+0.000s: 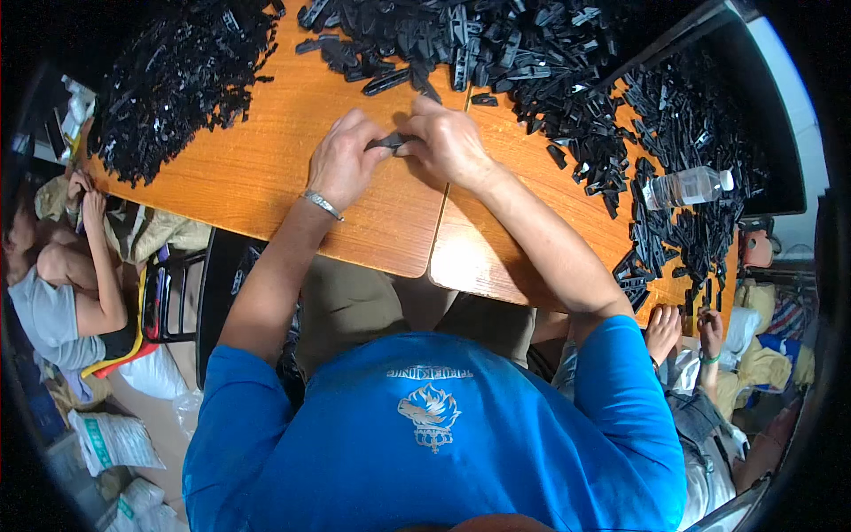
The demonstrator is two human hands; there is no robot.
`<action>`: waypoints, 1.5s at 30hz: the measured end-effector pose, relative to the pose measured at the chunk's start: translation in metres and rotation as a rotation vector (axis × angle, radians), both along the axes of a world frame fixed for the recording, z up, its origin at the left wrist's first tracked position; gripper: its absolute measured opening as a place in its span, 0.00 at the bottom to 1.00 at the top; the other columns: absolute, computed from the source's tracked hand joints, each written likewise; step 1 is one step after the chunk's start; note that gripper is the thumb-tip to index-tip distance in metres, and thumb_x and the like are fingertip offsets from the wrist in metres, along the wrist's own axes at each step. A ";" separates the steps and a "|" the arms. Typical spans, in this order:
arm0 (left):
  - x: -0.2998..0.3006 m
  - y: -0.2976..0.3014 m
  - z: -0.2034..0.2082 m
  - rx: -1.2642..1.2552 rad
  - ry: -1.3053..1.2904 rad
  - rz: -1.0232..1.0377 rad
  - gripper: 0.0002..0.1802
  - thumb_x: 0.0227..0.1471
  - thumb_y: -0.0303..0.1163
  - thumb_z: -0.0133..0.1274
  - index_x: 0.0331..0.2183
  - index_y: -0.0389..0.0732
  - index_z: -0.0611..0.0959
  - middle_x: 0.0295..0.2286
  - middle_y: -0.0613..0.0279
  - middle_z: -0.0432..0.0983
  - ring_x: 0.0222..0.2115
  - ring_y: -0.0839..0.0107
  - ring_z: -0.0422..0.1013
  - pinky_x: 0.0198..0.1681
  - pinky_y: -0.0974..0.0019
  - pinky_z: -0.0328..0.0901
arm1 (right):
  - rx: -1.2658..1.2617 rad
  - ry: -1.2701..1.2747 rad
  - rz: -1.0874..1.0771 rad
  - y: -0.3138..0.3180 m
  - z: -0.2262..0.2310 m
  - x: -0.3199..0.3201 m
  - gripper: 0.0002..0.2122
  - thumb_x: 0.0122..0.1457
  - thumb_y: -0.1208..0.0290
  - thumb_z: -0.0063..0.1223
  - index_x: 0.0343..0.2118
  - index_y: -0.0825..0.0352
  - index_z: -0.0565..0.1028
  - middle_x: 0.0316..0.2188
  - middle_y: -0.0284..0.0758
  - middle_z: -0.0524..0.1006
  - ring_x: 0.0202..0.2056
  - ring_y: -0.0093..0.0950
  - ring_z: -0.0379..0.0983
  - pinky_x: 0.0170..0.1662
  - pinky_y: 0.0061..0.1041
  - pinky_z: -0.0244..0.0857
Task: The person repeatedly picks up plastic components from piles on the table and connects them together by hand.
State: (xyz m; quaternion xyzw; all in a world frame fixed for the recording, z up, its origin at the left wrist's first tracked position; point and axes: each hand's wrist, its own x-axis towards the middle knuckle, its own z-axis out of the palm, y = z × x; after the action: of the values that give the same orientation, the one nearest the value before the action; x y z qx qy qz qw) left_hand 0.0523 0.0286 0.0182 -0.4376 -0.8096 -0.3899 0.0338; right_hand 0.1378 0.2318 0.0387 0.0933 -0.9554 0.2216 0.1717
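Over the wooden table, my left hand (pixel 341 158) and my right hand (pixel 448 144) meet in front of me. Between their fingertips is a small black plastic part (pixel 387 142), pinched from both sides. Fingers cover its ends, so I cannot tell whether it is one piece or two. Just beyond my right hand's knuckles lies another dark pointed piece (pixel 425 87), close to a large heap of black plastic parts (pixel 461 40). A metal bracelet circles my left wrist.
A heap of small black pieces (pixel 182 84) covers the table's far left. More long black parts (pixel 687 133) spread along the right, with a clear plastic bottle (pixel 687 188) lying on them. Co-workers sit at left and right; one's hand (pixel 662 332) is at the right edge. Sacks (pixel 115 441) stand on the floor.
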 end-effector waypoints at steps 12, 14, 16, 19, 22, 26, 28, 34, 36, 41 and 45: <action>-0.042 -0.113 0.076 -0.422 -0.544 -0.130 0.16 0.54 0.19 0.63 0.47 0.37 0.87 0.37 0.62 0.80 0.39 0.70 0.76 0.46 0.65 0.72 | 0.047 0.114 -0.137 0.044 0.000 0.026 0.07 0.57 0.70 0.67 0.37 0.62 0.86 0.33 0.39 0.80 0.36 0.44 0.82 0.39 0.44 0.77; -0.038 -0.054 0.066 -0.347 0.046 -0.085 0.21 0.52 0.17 0.61 0.48 0.40 0.87 0.40 0.57 0.81 0.45 0.61 0.79 0.51 0.61 0.73 | 0.116 0.102 -0.358 0.070 0.003 0.023 0.07 0.58 0.75 0.62 0.39 0.65 0.85 0.39 0.42 0.78 0.42 0.44 0.81 0.42 0.44 0.77; -0.024 0.001 0.063 -0.220 0.237 -0.089 0.22 0.52 0.19 0.61 0.49 0.43 0.86 0.46 0.54 0.80 0.50 0.53 0.76 0.55 0.56 0.72 | 0.213 0.117 -0.346 0.084 0.003 0.020 0.07 0.59 0.75 0.59 0.39 0.66 0.84 0.40 0.43 0.78 0.41 0.45 0.81 0.45 0.43 0.78; -0.039 0.066 0.031 -0.121 0.422 -0.123 0.20 0.54 0.20 0.58 0.49 0.45 0.86 0.47 0.59 0.78 0.52 0.57 0.73 0.55 0.56 0.71 | 0.333 0.016 -0.331 0.094 0.004 0.011 0.07 0.60 0.75 0.57 0.39 0.67 0.83 0.41 0.45 0.78 0.41 0.46 0.82 0.46 0.42 0.78; -0.046 0.094 0.022 -0.239 0.511 -0.202 0.16 0.56 0.22 0.53 0.45 0.46 0.87 0.45 0.64 0.77 0.52 0.61 0.72 0.54 0.57 0.70 | 0.382 -0.116 -0.321 0.091 0.014 0.010 0.07 0.60 0.76 0.56 0.39 0.68 0.83 0.42 0.48 0.79 0.42 0.46 0.83 0.46 0.42 0.79; -0.050 0.103 0.026 -0.369 0.580 -0.230 0.12 0.57 0.24 0.56 0.43 0.43 0.85 0.43 0.62 0.78 0.50 0.59 0.73 0.52 0.56 0.69 | 0.187 -0.160 -0.300 0.086 0.011 0.024 0.12 0.55 0.76 0.60 0.43 0.67 0.84 0.43 0.52 0.80 0.42 0.50 0.83 0.48 0.45 0.78; -0.044 0.095 0.027 -0.355 0.495 -0.253 0.12 0.57 0.24 0.58 0.43 0.42 0.85 0.42 0.60 0.79 0.48 0.57 0.74 0.52 0.54 0.69 | -0.010 -0.129 -0.281 0.074 0.007 0.037 0.18 0.53 0.75 0.63 0.48 0.64 0.84 0.41 0.51 0.80 0.42 0.50 0.82 0.48 0.46 0.77; -0.004 0.052 0.038 -0.236 -0.251 -0.358 0.13 0.59 0.21 0.58 0.46 0.37 0.87 0.37 0.49 0.80 0.44 0.51 0.77 0.50 0.55 0.71 | -0.346 -0.118 -0.367 0.029 0.010 0.081 0.11 0.54 0.74 0.70 0.39 0.67 0.81 0.35 0.40 0.81 0.39 0.39 0.82 0.41 0.39 0.75; -0.005 0.043 0.027 -0.217 -0.152 -0.346 0.11 0.60 0.24 0.58 0.44 0.38 0.88 0.36 0.49 0.81 0.43 0.49 0.77 0.50 0.53 0.71 | -0.207 -0.017 -0.334 0.027 0.001 0.087 0.11 0.53 0.74 0.71 0.39 0.66 0.82 0.34 0.41 0.81 0.40 0.42 0.81 0.42 0.40 0.75; -0.034 0.041 0.009 -0.267 -0.073 -0.246 0.09 0.62 0.28 0.59 0.41 0.35 0.89 0.36 0.52 0.79 0.42 0.53 0.77 0.50 0.57 0.71 | 0.092 -0.083 -0.364 0.023 0.010 0.082 0.07 0.52 0.77 0.66 0.35 0.68 0.82 0.37 0.46 0.81 0.44 0.47 0.80 0.47 0.45 0.76; -0.040 0.043 0.017 -0.239 -0.108 -0.226 0.11 0.63 0.32 0.60 0.40 0.34 0.89 0.38 0.52 0.79 0.42 0.53 0.77 0.49 0.57 0.71 | 0.098 -0.292 -0.363 0.020 0.030 0.069 0.08 0.54 0.75 0.66 0.38 0.65 0.85 0.41 0.46 0.82 0.43 0.46 0.82 0.48 0.45 0.77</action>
State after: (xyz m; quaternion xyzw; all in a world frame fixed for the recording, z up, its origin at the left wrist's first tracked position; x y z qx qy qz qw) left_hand 0.0126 0.0716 0.0348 -0.5054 -0.7963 -0.3151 -0.1061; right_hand 0.2069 0.2520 0.0683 -0.1047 -0.9808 0.1518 0.0639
